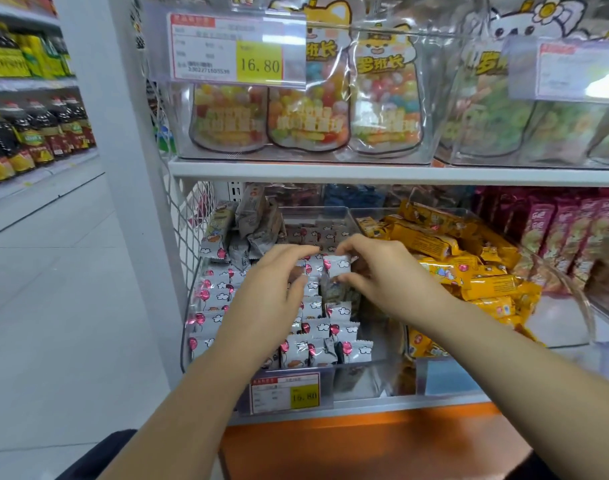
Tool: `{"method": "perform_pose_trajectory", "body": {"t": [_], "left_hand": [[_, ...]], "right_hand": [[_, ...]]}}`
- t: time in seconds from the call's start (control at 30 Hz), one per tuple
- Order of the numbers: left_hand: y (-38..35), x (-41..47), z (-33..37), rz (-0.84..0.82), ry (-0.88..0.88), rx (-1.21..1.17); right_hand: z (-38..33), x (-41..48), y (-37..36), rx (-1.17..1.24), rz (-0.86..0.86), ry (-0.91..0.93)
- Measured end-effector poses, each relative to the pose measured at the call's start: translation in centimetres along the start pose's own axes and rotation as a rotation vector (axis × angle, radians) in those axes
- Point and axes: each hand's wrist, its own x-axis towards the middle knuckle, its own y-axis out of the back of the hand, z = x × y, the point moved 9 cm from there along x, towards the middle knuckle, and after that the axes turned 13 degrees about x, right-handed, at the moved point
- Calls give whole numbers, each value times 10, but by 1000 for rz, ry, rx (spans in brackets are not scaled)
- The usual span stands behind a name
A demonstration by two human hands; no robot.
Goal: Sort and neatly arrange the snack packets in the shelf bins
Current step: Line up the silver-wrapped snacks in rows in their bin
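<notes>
Our right hand (376, 271) pinches a packet (337, 265) over the middle of the bin (362, 379). Left hand (268, 292) is curled beside it; we can't tell if it holds anything. Risk: a loose pinch drops the packet and knocks the standing rows (317, 351) crooked.

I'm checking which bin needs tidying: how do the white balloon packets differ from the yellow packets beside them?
The white balloon packets mostly stand upright in rows; the yellow packets lie heaped at mixed angles. The white ones are short and squarish, the yellow ones long bars. The left hand and right hand reach among the white ones; neither touches the yellow. Both sit in clear bins on one shelf.
</notes>
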Motion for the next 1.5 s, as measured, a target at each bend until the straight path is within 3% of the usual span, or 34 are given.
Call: {"method": "perform_pose_trajectory", "body": {"t": [0.2,0.43,0.6,0.7,0.8,0.93,1.23,1.37,1.5], "left_hand": [[-5,-6,-15,-77,-4,255],[-14,-11,-22,-141,-28,357],[-10,-14,-28,-93,26,256],[1,-18,-30,4,83,218],[13,-19,-24,110,114,273],[25,-8,-18,200,166,393],[24,30,-36,179,315,755],[10,49,-49,92,308,794],[12,48,-42,197,245,724]], "right_hand": [[6,8,-26,-90,-37,-106],[5,11,-45,-497,-144,-26],[5,6,-29,-375,-87,72],[4,-5,-8,-130,50,131],[8,-14,-3,7,58,139],[10,-20,-4,48,50,194],[23,-16,1,134,20,186],[29,-16,7,143,27,162],[29,-21,7,137,-2,152]]}}
